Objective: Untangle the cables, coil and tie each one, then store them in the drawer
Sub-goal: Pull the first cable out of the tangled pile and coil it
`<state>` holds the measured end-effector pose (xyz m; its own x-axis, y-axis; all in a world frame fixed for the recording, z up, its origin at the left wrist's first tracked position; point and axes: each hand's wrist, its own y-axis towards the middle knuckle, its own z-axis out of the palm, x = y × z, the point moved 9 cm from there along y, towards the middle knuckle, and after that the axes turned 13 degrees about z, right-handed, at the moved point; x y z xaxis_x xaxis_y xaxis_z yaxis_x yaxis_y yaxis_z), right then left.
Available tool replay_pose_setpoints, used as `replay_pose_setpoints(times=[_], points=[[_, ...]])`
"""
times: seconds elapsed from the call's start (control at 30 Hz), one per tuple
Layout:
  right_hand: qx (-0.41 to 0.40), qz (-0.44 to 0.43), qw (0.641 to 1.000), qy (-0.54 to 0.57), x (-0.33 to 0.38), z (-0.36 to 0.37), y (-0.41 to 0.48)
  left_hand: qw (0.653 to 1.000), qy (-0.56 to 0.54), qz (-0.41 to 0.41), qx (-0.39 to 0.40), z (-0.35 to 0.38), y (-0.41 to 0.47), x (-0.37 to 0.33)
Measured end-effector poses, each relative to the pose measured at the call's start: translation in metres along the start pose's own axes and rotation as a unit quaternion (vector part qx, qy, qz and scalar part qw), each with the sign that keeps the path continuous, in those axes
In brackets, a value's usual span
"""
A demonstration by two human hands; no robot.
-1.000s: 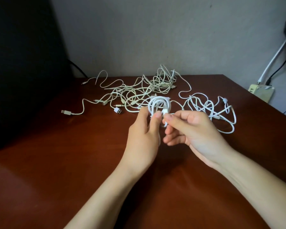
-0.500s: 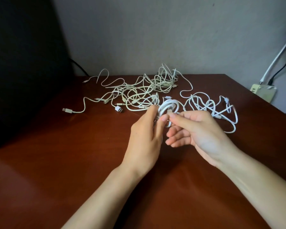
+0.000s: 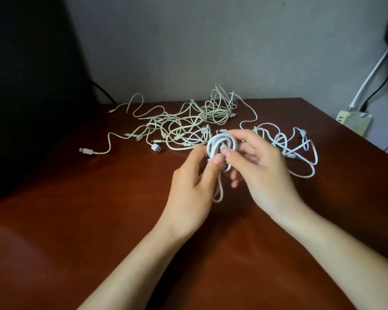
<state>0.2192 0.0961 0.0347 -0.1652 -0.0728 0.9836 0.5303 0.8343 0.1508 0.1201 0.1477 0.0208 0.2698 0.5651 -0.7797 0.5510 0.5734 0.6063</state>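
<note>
Both hands hold a small white coiled cable point(image 3: 220, 142) above the middle of the brown table point(image 3: 76, 220). My left hand point(image 3: 195, 182) pinches the coil's lower part between thumb and fingers. My right hand point(image 3: 262, 166) grips the coil from the right, thumb tip on its centre, fingers behind it. A loose loop of that cable point(image 3: 218, 193) hangs down between the hands. Behind lies a tangle of cream cables point(image 3: 188, 124). A tangle of white cables point(image 3: 296, 146) lies to the right, partly hidden by my right hand.
Loose plug ends lie at the left: a cream plug point(image 3: 85, 151) and a white USB plug point(image 3: 157, 148). A dark panel point(image 3: 27, 86) stands at the left. Off the table's right edge sit a power strip point(image 3: 352, 121) and wall cords point(image 3: 372, 72).
The coil has turned in my hands and sits a little lower. A loop of cable now hangs below it. My right thumb has moved onto the coil's centre.
</note>
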Motion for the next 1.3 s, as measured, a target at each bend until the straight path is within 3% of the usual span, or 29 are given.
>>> replay_pose_setpoints(times=[0.37,0.5,0.8,0.97,1.1,1.3], points=[[-0.017,0.02,0.999,-0.017,-0.005,-0.01,0.005,0.996,-0.05,-0.046,0.062,0.017,-0.007,0.003],[-0.029,0.037,0.998,-0.048,-0.009,-0.016,0.009,0.995,0.018,-0.031,0.096,0.025,-0.009,0.003],[-0.046,0.014,0.987,-0.15,-0.018,-0.008,0.005,0.975,0.21,0.026,0.075,0.011,-0.006,-0.002],[-0.041,-0.013,0.981,-0.189,-0.011,-0.006,0.002,0.973,0.212,0.046,0.075,0.009,-0.003,-0.009],[0.022,-0.016,0.986,-0.167,-0.008,0.004,-0.003,0.983,0.173,0.031,0.046,-0.005,0.001,-0.008],[0.018,-0.012,0.993,-0.12,-0.008,0.002,0.0,0.985,0.167,0.032,0.025,-0.009,0.002,-0.013]])
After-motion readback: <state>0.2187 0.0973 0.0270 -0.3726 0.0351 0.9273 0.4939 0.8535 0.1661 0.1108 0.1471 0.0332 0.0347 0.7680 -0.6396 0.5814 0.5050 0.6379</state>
